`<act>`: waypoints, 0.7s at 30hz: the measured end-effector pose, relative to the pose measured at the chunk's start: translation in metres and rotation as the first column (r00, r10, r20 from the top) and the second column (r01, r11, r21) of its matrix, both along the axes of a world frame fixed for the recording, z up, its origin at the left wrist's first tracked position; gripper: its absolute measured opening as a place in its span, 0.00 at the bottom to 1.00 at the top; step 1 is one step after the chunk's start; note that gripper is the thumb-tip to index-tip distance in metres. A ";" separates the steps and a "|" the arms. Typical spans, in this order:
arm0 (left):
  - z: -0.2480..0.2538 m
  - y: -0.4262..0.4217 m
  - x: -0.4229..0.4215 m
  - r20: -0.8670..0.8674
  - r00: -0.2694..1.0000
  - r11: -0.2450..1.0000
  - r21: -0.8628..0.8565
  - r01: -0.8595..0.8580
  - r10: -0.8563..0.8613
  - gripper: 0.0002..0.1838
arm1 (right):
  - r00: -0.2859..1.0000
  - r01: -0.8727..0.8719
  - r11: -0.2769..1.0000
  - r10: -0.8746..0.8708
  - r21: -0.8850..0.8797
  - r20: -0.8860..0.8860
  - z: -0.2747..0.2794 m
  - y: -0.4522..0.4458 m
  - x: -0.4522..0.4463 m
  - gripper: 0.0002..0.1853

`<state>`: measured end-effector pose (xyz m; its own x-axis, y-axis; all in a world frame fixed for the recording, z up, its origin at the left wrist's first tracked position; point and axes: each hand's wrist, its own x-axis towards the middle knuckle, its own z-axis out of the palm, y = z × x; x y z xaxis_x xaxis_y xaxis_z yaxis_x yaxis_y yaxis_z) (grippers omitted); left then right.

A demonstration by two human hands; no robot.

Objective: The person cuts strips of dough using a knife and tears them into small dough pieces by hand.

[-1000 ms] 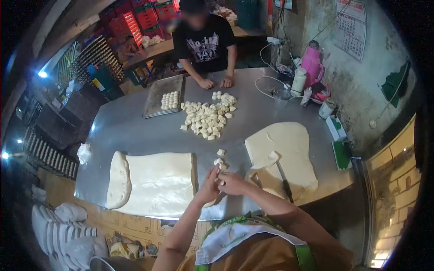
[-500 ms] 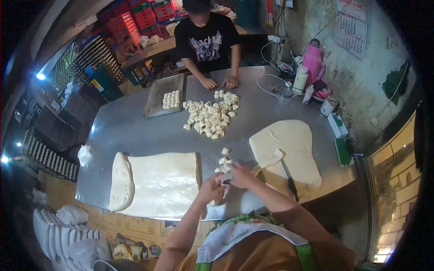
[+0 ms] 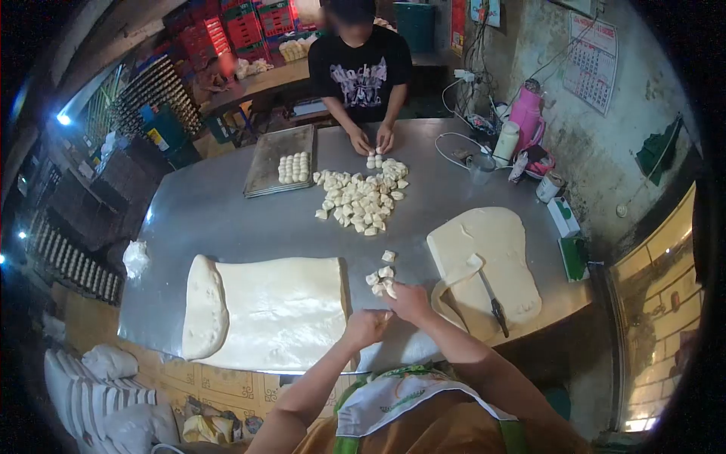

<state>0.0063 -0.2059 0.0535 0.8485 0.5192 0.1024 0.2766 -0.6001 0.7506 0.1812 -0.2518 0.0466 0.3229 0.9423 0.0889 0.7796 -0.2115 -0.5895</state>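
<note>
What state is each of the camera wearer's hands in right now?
Left hand: curled closed; whether it holds dough is hidden.
Right hand: at the cut dough pieces; open or closed, cannot tell.

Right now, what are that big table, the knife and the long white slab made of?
Table: smooth grey metal, probably steel, since it reflects light. Knife: a greyish, seemingly metal blade; the dark handle could be plastic or wood. White slab: most likely dough, glossy, with a thick, soft-looking left edge.
</note>
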 end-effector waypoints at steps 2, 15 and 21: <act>0.007 -0.005 -0.010 0.055 0.997 0.998 0.020 0.059 -0.060 0.15 | 0.997 -0.005 0.987 0.018 -0.158 0.078 -0.005 -0.003 0.003 0.10; -0.013 0.007 0.015 -0.087 0.977 0.953 -0.217 -0.211 0.197 0.11 | 0.920 -0.296 0.855 0.374 0.426 -0.113 0.042 -0.013 -0.007 0.12; 0.014 -0.042 0.027 0.195 0.975 0.990 0.105 0.089 -0.108 0.15 | 1.000 -0.021 0.993 0.021 -0.117 0.005 -0.054 -0.004 0.051 0.17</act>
<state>0.0333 -0.2480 0.0673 0.8523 0.4140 0.3197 0.0633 -0.6884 0.7226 0.2324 -0.2555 -0.0079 0.3028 0.9528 -0.0207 0.7881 -0.2625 -0.5568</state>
